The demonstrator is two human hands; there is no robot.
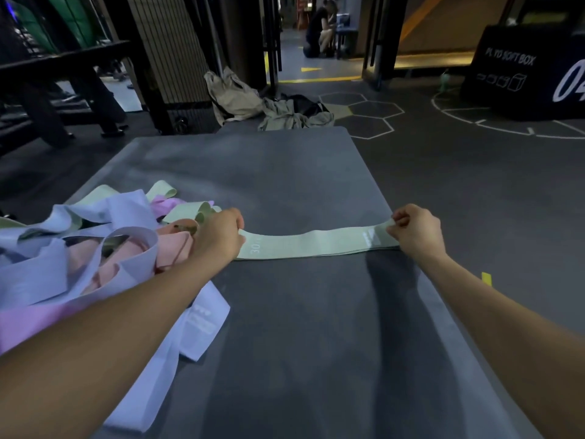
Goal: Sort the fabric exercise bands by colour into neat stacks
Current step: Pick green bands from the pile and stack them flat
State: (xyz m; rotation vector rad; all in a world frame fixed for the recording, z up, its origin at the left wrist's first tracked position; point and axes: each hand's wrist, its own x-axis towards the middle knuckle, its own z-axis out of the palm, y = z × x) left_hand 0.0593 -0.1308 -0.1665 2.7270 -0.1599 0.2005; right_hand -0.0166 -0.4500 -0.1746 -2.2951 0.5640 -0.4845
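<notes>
A pale green fabric band (pixel 311 244) lies stretched flat across the grey mat (pixel 285 172). My left hand (pixel 221 234) grips its left end, and my right hand (pixel 414 229) pinches its right end. At the left sits a tangled heap of bands (pixel 95 248) in lavender, pink, peach and pale green. A lavender band (pixel 202 324) trails from the heap toward the mat's near side.
Beige clothing and a bag (pixel 253 103) lie on the floor beyond the mat. A black plyo soft box (pixel 531 71) stands at the far right. Black frames (pixel 79 74) rise at the far left. A person (pixel 321 26) crouches in the doorway.
</notes>
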